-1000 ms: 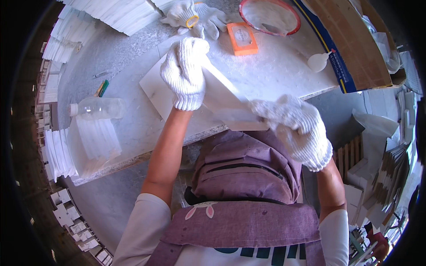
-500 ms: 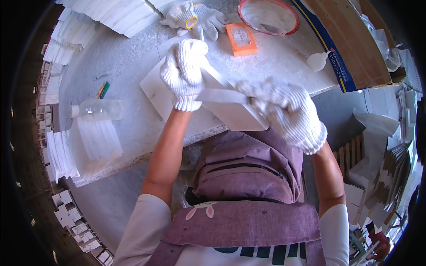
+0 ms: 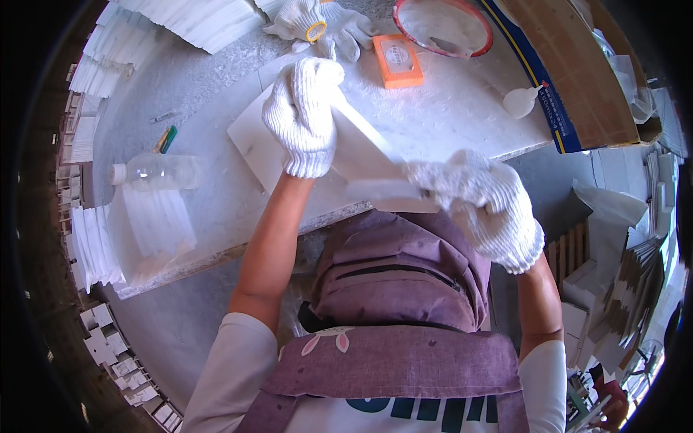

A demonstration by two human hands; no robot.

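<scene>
A white rectangular tile is held tilted above the bench, slanting from upper left down toward me. My left hand, in a white knitted glove, is closed around the tile's far end. In my right hand, also gloved, is a pale flat strip, smeared by motion; its exact kind cannot be made out. The strip lies across the tile's near end, and whether it touches the face is unclear. Beneath the raised piece, another white slab rests flat on the bench.
Beyond my hands are spare gloves, an orange box, a red-rimmed bowl and a white squeeze bulb. A cardboard box stands at right. Leftward are a plastic bottle and stacked tiles.
My right hand has moved down and slightly right, sliding the pale strip from the tile's middle toward its near end. My left hand keeps its hold on the tile.
</scene>
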